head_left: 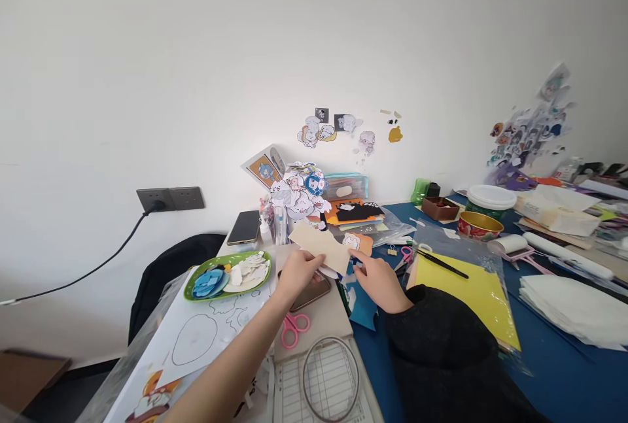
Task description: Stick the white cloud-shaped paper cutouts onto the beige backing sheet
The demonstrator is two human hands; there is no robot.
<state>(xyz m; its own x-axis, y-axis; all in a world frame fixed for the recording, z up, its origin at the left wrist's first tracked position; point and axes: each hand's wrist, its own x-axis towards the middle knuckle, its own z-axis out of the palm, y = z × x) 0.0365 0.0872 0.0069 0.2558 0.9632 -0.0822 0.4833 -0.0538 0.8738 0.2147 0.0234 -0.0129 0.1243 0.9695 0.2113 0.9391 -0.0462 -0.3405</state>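
My left hand (pixel 299 276) pinches the lower left edge of a beige cut-out sheet (pixel 321 244), holding it up over the desk. My right hand (pixel 380 282), in a black sleeve, has its fingers curled at the sheet's right end, near an orange cut-out (pixel 360 242); what they grip is hidden. Pink-handled scissors (pixel 293 328) lie just below my left wrist on a beige board (pixel 321 318). A phone (pixel 311 292) lies under my left hand.
A green plate (pixel 226 274) with blue and white cut pieces sits at left on a white sheet with drawn outlines (pixel 206 335). A yellow sheet (pixel 471 289) with a black pen (pixel 441 263), a red tin (pixel 479 225), white tissues (pixel 576 308) and a wire ring (pixel 331 378) lie around.
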